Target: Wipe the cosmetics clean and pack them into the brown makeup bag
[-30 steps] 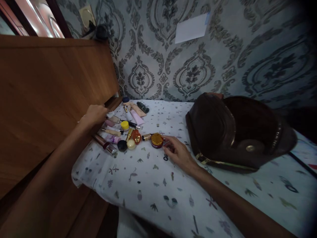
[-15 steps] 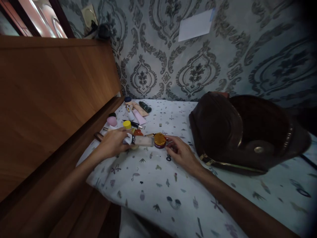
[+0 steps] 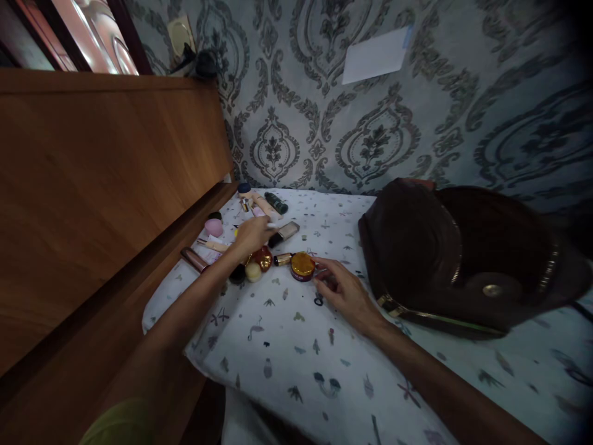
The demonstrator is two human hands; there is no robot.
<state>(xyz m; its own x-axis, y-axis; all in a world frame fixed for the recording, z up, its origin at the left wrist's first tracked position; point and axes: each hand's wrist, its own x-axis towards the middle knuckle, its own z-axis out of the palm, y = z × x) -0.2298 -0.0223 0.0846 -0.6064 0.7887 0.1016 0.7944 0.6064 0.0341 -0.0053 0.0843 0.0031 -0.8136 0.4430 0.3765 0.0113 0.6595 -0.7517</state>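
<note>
Head view: we are resting the right hand (image 3: 343, 289) by the gold-lidded jar (image 3: 302, 265) on the patterned cloth (image 3: 282, 334), its grip spread with fingertips at the jar's right side. We are reaching the left hand (image 3: 253, 236) just beside the dark-capped bottle (image 3: 286, 233) — whether that grip is pinching anything, we cannot tell. We are working best by touching the jar lightly — and by angling the left forearm clear of the cream pot (image 3: 253, 272).

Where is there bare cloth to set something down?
The cloth from the gold-lidded jar to the near edge; also beyond the jar, between the dark green tube and brown bag. Crowded: around the left hand, from pink sponge to orange container.
</note>
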